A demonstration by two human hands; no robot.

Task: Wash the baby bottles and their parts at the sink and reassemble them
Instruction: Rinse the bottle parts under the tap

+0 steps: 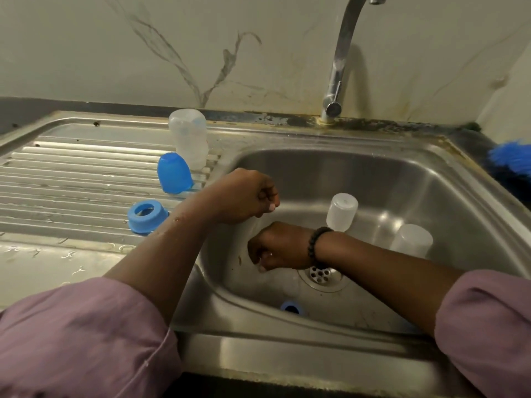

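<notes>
Approx halfway: clear plastic bottle [188, 137], blue cap [173, 173] & blue ring [147, 216] drain left of steel sink basin [431, 179], 2 clear pieces [342, 211] + ring [291, 307] inside; both hands [244, 196] [277, 248] curled, contents unclear.

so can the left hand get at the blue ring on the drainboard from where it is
Probably yes. The blue ring lies in the open on the drainboard, just left of the left hand's forearm, with nothing on top of it.

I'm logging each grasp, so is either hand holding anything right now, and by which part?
It cannot be told. The left hand and right hand are both curled over the sink, but nothing shows clearly between their fingers.
</notes>
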